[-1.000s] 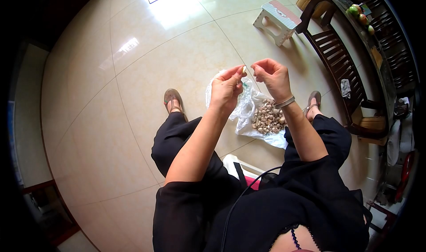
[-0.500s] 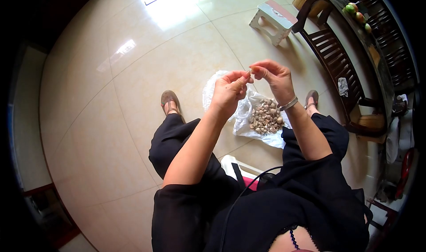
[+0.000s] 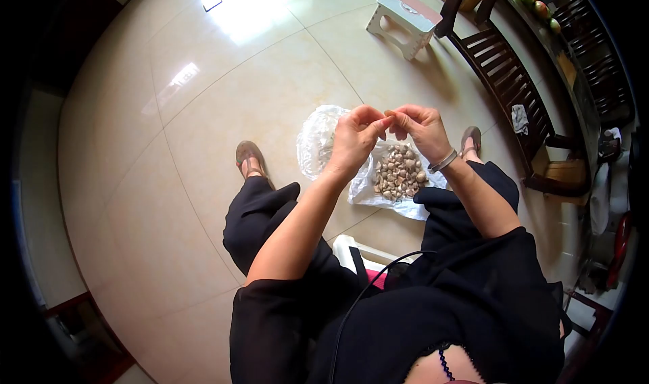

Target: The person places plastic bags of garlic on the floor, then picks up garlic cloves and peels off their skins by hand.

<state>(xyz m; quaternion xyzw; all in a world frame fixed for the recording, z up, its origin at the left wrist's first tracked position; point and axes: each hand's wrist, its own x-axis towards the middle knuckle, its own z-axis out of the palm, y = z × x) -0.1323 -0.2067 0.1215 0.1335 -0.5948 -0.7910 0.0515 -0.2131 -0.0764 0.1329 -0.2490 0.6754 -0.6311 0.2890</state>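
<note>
My left hand [image 3: 355, 138] and my right hand [image 3: 422, 134] meet fingertip to fingertip above the floor, both pinching. Between the thumbs and forefingers is a tiny brownish piece, mostly covered; its kind does not show clearly. Below my right hand lies a heap of small, roundish, brown-and-cream pieces, resembling garlic cloves [image 3: 399, 174], on an opened white plastic bag [image 3: 378, 198]. A second, translucent white plastic bag [image 3: 313, 140] sits to the left, partly behind my left hand; its contents are hard to make out. A bracelet circles my right wrist.
A folding step stool [image 3: 407, 15] stands at the upper right, near a dark wooden chair [image 3: 503, 73] with a crumpled tissue [image 3: 519, 119] on it. Fruit [image 3: 541, 9] rests on the table beyond. My feet flank the bags. A flat dark-edged object [image 3: 212, 4] lies on the tiled floor.
My hands have come slightly lower, and the fingertips remain pressed together. The view has shifted a little, showing more of the translucent bag.
</note>
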